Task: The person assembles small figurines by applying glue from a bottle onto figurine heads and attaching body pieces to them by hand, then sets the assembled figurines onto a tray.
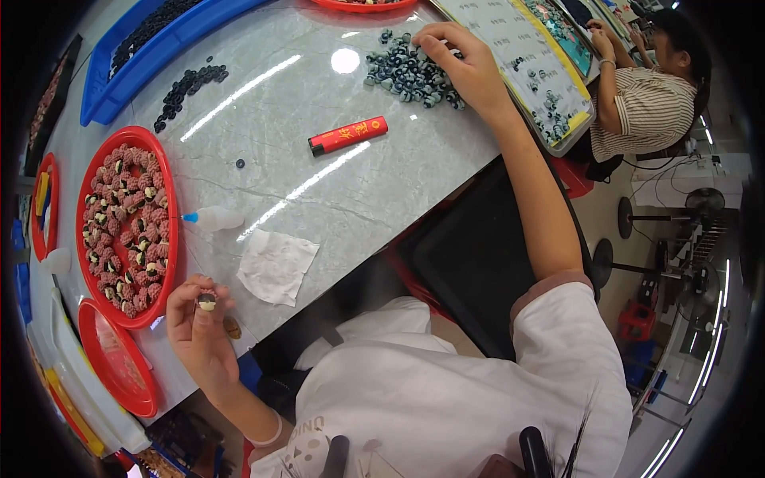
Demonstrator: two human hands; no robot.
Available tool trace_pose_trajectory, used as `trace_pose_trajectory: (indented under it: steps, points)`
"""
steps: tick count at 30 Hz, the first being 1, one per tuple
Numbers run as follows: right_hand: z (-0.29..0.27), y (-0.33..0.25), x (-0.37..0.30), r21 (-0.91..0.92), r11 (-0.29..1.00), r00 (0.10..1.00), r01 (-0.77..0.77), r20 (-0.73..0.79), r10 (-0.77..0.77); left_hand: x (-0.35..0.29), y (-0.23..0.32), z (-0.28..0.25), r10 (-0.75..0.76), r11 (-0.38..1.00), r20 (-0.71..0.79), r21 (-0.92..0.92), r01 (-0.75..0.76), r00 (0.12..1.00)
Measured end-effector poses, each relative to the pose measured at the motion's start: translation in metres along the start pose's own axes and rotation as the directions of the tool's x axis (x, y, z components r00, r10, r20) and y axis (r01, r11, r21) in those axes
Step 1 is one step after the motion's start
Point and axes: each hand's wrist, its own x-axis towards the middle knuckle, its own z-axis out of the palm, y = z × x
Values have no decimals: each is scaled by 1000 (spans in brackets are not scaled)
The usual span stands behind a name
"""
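Note:
My left hand [201,338], at the table's lower left, pinches a small pink ruffled piece [208,301] with a dark and cream middle between thumb and fingers. Beside it stands a round red tray [168,239] holding many similar pink, dark and cream pieces. At the far right of the table, my right hand [470,68] reaches over a pile of small dark and grey-green pieces [406,76]. Its fingers are bent and drawn together at the pile's edge; what lies between the fingertips is too small to make out.
A red lighter [348,135], a white blue-tipped bottle [217,218] and a crumpled white cloth [279,267] lie on the grey table. Dark rings [187,92] lie near a blue bin [100,95]. A yellow-edged tray [578,103] is at the right, where a co-worker [645,111] sits.

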Motion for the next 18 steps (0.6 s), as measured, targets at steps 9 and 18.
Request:
trace_pose_trajectory:
  steps: [9,18]
  points:
    - [13,-10,-13,-368,923,993,111,68,-92,-1,1,2,-5,1000,-5,10,5,1000]
    - [-92,35,-14,-476,879,999,27,-3,-32,-2,-1,1,-5,1000,-6,22,5,1000]
